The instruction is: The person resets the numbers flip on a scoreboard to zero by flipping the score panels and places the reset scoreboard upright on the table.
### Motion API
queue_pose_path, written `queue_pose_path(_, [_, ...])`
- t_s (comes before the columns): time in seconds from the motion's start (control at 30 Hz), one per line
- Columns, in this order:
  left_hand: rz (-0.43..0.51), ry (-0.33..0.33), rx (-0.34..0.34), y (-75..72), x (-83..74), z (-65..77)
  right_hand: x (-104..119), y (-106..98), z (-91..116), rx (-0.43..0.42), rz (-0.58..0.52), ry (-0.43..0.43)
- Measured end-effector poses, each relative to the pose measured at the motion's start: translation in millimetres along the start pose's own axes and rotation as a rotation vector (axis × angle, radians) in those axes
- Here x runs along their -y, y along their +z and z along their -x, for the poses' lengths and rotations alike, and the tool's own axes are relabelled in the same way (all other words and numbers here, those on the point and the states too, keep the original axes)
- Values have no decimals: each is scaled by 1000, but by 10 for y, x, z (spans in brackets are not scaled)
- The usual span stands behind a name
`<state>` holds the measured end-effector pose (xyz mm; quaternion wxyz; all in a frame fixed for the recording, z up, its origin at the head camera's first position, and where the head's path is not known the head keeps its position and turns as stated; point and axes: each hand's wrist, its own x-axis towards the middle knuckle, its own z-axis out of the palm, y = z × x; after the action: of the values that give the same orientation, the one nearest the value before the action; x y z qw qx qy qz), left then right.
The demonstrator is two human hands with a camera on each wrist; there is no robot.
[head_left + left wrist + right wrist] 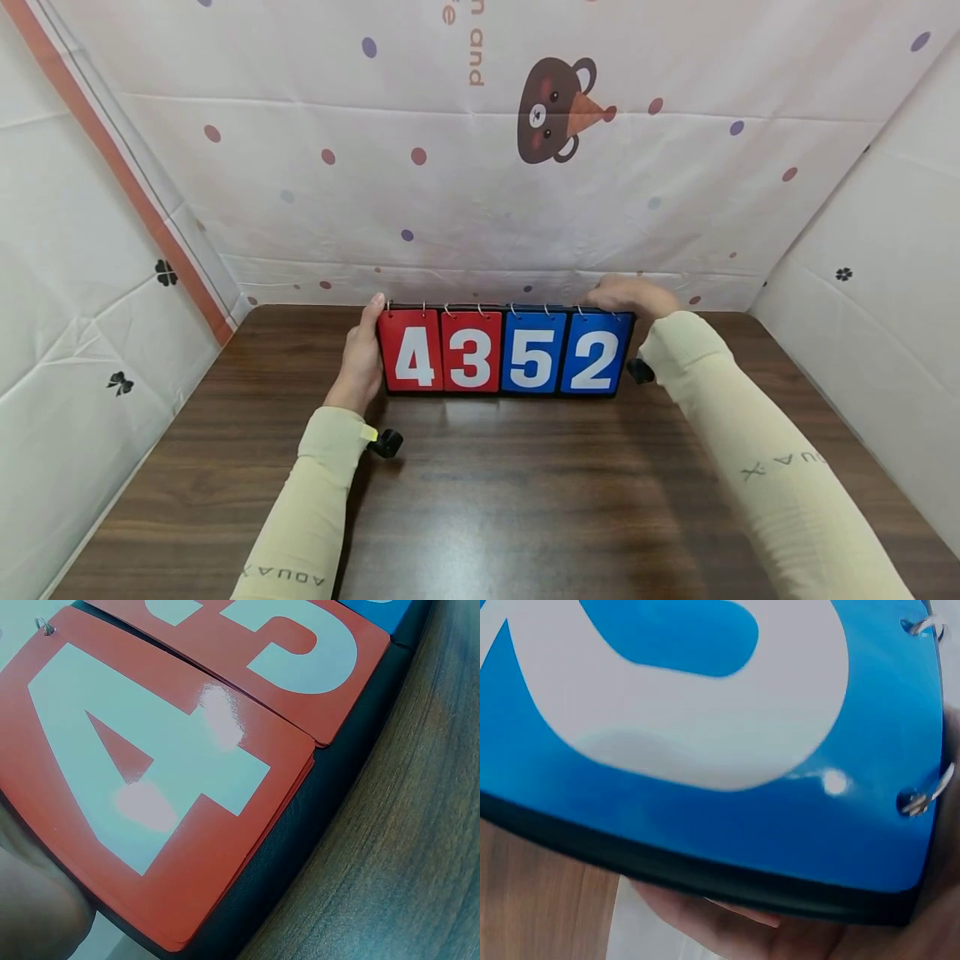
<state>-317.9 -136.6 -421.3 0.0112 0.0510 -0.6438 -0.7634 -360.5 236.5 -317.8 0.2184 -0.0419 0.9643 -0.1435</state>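
A tabletop flip scoreboard [504,352] stands on the table and faces me. Its two red cards read 4 and 3, its two blue cards 5 and 2. My left hand [362,358] grips the board's left edge, thumb up at the top corner. In the left wrist view the red 4 card [150,765] fills most of the frame, with part of the hand at lower left. At the top right corner my right hand [633,297] holds the board. The right wrist view shows fingers [727,930] behind the black edge, beside the blue 2 card [705,825]; their tips are hidden.
The brown wooden table [480,500] extends toward me from the board. Close behind the board hangs a white dotted cloth [465,208] with a bear print. More white cloth [82,317] lines the left and right sides.
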Motion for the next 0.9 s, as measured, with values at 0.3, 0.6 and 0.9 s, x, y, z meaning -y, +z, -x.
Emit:
queue_pose_path(0.3, [-3,10,0,0,6,-15,79,16,-18,-254,57,40])
queue_pose_path(0.6, [-14,9,-2,4,5,-9,122,36,11,-303,9,48])
queue_pose_path(0.9, [7,10,-6,-3,1,10,105,48,37,-341,-63,13])
